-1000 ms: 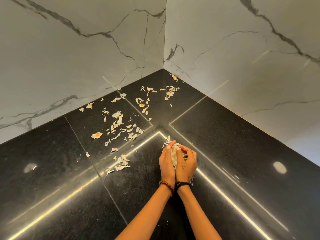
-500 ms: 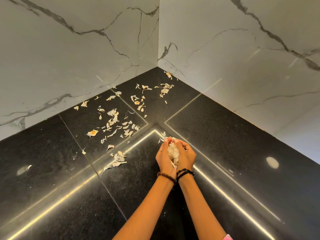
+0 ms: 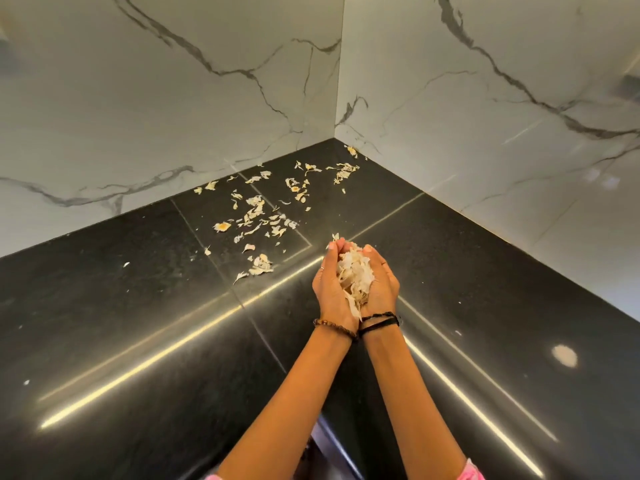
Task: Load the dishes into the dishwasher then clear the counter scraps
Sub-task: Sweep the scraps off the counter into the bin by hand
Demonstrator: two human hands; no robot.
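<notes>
Left hand (image 3: 333,289) and right hand (image 3: 381,284) cupped together, 2 palms cradling peel scraps (image 3: 355,273) above counter (image 3: 485,289). Loose scraps (image 3: 258,216) lie between hands and wall corner (image 3: 337,133). Risk: flakes slipping through wrist-side gap, light pieces dropping if hands part.

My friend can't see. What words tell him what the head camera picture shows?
Two cupped hands, left hand and right hand, hold a pile of papery peels above a black counter. More scraps lie scattered toward the marble wall corner.
</notes>
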